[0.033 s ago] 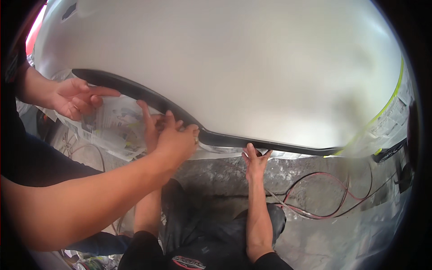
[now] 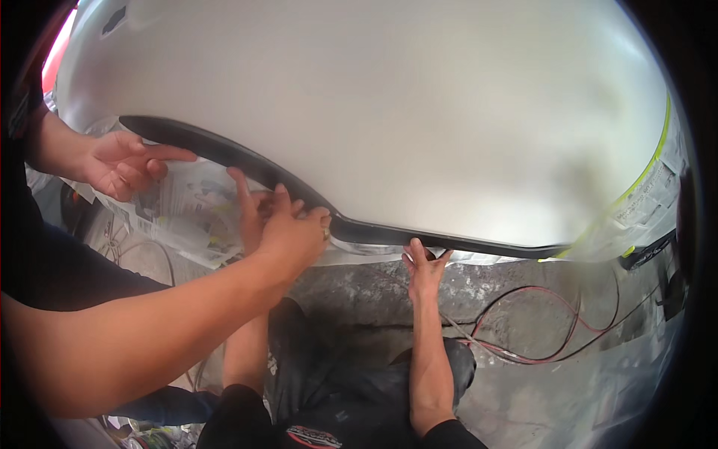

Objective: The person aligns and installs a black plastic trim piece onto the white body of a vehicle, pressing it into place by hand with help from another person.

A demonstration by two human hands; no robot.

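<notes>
A long curved black trim strip (image 2: 385,233) runs along the lower edge of a large pale silver vehicle panel (image 2: 419,127). My right hand (image 2: 423,268) grips the strip's lower edge right of its bend, fingertips up against it. My left hand (image 2: 250,215) is at the strip left of the bend, one finger raised against it. The rest of that hand is partly hidden behind a co-worker's hand (image 2: 293,233), which presses on the strip near the bend. The co-worker's other hand (image 2: 126,166) stretches a finger to the strip farther left.
Printed masking paper and clear film (image 2: 191,202) hang below the strip. Yellow-green tape (image 2: 649,173) borders the panel's right side, with more paper (image 2: 654,198) beyond. Red and black hoses (image 2: 516,352) loop on the grey floor (image 2: 366,292). A co-worker's forearm (image 2: 157,322) crosses over my left arm.
</notes>
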